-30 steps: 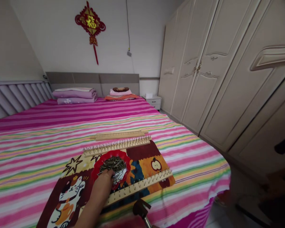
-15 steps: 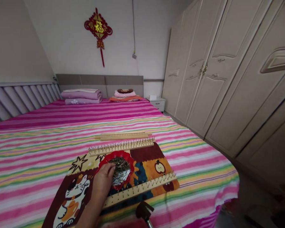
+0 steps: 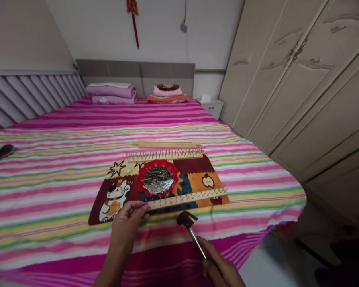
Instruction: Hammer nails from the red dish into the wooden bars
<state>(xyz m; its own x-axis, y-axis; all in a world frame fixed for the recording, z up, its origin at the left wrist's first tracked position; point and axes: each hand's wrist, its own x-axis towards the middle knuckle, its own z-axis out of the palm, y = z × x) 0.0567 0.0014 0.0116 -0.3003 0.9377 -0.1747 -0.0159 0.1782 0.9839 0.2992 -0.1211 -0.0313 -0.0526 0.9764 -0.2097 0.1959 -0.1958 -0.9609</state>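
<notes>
My right hand (image 3: 216, 263) grips the handle of a claw hammer (image 3: 187, 218), whose dark head hovers near the mat's front edge. At the left end of the front wooden strip (image 3: 185, 198), my left hand (image 3: 133, 215) has its fingers pinched together. Whatever lies between those fingertips is too small to make out. Nails stand in a row along this strip, some of them leaning. Behind it, a red scalloped bowl (image 3: 141, 179) holds a heap of loose nails (image 3: 158, 179). A second wooden strip (image 3: 167, 156), thick with upright nails, lies beyond the bowl.
A patterned mat (image 3: 107, 191) with a cat picture lies under the bowl and strips on the striped bed (image 3: 48, 191). More bare wooden strips (image 3: 167, 144) rest farther back. Folded bedding (image 3: 113, 92) sits by the headboard, and wardrobes (image 3: 287, 87) line the right side.
My left hand has come out of the nail bowl and moved to the front strip's left end. My right hand has come into view on the hammer. The view has tilted down.
</notes>
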